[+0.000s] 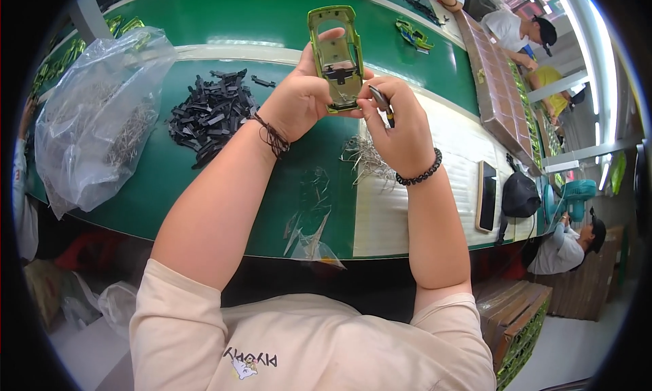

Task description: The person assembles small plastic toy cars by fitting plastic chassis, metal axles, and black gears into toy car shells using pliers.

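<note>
Left hand: closed around the shell from its left side, fingers behind it, thumb near its lower edge; a dark cord circles the wrist

Shell: lime green, in the left hand's grip, raised over the table, its hollow inside facing up toward the wearer (some fingers show through its opening)

Black bar: across the inside of the shell, right of the left hand's thumb

Right hand: grasping the tool against its fingers, with thumb and forefinger brought together at the shell's lower right corner (whether they pinch something small, I cannot tell); dark beads ring the wrist

Tool: small, metal-tipped, lying along the right hand's fingers

Pins: thin, silvery, in a loose tangle below the right hand, partly on the pale sheet

Black parts: a heap left of the left hand, a single piece apart between heap and hand

Clear bag: well left of the left hand, beyond the heap, more thin pins inside

Phone: on the sheet, right of the right hand and nearer the wearer

Fan: teal, well right of the right hand
</note>
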A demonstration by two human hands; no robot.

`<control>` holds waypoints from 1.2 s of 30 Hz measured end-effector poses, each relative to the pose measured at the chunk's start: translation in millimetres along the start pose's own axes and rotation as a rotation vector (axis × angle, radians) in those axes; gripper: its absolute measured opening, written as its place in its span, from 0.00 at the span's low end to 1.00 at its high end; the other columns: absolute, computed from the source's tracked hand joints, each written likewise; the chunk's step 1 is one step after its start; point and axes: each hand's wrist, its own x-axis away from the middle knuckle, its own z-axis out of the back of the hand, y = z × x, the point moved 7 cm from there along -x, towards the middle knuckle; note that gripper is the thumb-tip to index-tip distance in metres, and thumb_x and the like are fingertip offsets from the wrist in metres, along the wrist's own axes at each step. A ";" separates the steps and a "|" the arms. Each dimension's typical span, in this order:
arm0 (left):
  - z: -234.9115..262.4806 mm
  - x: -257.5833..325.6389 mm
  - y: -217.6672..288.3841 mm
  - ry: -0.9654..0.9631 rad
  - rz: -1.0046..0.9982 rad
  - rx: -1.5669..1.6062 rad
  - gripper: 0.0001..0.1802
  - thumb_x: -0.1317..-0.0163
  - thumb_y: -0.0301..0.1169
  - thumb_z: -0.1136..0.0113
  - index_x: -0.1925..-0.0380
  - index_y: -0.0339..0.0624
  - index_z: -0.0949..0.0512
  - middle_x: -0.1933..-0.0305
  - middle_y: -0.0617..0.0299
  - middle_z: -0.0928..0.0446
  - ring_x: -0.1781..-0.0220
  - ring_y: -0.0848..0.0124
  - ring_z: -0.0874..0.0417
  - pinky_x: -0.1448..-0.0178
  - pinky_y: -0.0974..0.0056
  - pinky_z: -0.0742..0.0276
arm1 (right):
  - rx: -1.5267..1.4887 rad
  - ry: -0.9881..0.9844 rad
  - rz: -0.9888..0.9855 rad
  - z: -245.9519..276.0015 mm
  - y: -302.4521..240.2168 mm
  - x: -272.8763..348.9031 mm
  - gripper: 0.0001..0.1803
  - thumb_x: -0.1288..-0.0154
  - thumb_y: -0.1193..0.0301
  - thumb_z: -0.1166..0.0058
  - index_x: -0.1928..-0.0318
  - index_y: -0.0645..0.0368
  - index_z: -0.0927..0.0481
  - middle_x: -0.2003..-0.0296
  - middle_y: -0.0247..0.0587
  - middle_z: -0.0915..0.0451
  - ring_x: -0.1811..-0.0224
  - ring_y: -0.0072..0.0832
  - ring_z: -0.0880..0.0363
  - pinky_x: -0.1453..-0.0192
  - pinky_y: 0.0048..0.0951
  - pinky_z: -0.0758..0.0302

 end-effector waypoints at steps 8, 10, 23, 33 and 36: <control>1.4 -1.9 0.6 -0.049 -0.018 0.071 0.49 0.60 0.20 0.62 0.29 0.57 0.47 0.42 0.39 0.27 0.45 0.49 0.20 0.47 0.42 0.18 | 0.000 -0.023 0.005 -1.6 -7.9 -0.5 0.18 0.51 0.90 0.44 0.58 0.63 0.26 0.65 0.45 0.23 0.61 0.43 0.22 0.55 0.37 0.23; 1.2 -1.9 0.7 -0.047 -0.021 0.053 0.48 0.59 0.21 0.62 0.29 0.56 0.47 0.43 0.39 0.27 0.45 0.49 0.20 0.47 0.42 0.18 | -0.003 -0.010 0.040 -1.1 -8.5 -1.1 0.18 0.51 0.90 0.44 0.58 0.63 0.26 0.65 0.46 0.23 0.62 0.43 0.23 0.56 0.36 0.23; 0.4 -1.3 -1.8 -0.042 -0.009 -0.084 0.44 0.48 0.18 0.55 0.29 0.60 0.48 0.42 0.44 0.26 0.44 0.54 0.20 0.46 0.45 0.17 | 0.020 -0.033 0.087 0.3 -9.0 -1.2 0.18 0.49 0.89 0.44 0.57 0.63 0.27 0.66 0.47 0.24 0.63 0.43 0.24 0.57 0.37 0.24; 3.0 0.4 -12.5 0.063 -0.009 -0.282 0.44 0.37 0.14 0.53 0.27 0.68 0.52 0.37 0.56 0.29 0.37 0.62 0.24 0.41 0.48 0.19 | 0.179 0.036 -0.048 -6.5 -2.7 -0.6 0.13 0.41 0.82 0.42 0.57 0.65 0.30 0.63 0.48 0.26 0.62 0.42 0.26 0.57 0.36 0.26; 1.5 -0.7 -13.6 0.067 -0.017 -0.339 0.43 0.35 0.14 0.56 0.27 0.68 0.53 0.37 0.53 0.29 0.38 0.60 0.22 0.42 0.49 0.19 | 0.258 0.154 -0.163 -3.9 2.7 4.0 0.16 0.41 0.78 0.39 0.56 0.67 0.32 0.59 0.51 0.29 0.60 0.43 0.26 0.56 0.37 0.27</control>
